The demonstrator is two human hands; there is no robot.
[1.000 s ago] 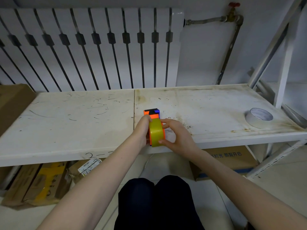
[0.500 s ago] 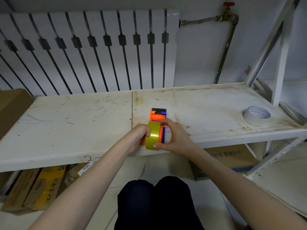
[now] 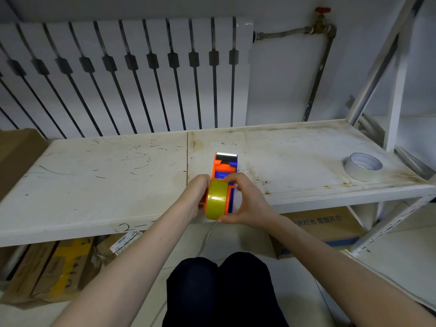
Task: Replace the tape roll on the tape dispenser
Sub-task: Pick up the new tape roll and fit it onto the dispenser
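While the left hand [image 3: 197, 197] clamps the orange tape dispenser [image 3: 224, 173] at the front edge of the shelf [image 3: 94, 180], steadying it, the right hand [image 3: 245, 204] pinches the yellowish tape roll [image 3: 215, 199] between thumb and fingers, seemingly to seat or free it on the hub. A white tape roll [image 3: 362, 166] waits near the right end. "2-" is handwritten on the shelf's front lip; the box [image 3: 330, 224] below bears Chinese print too blurred to read.

A storeroom with bare metal shelving

A scuffed white steel shelf [image 3: 94, 185] stands before a wall radiator [image 3: 132, 74] with an exposed pipe and red valve [image 3: 322, 10]; cardboard boxes [image 3: 328, 227] sit underneath on a tiled floor, suggesting storage or stockroom space
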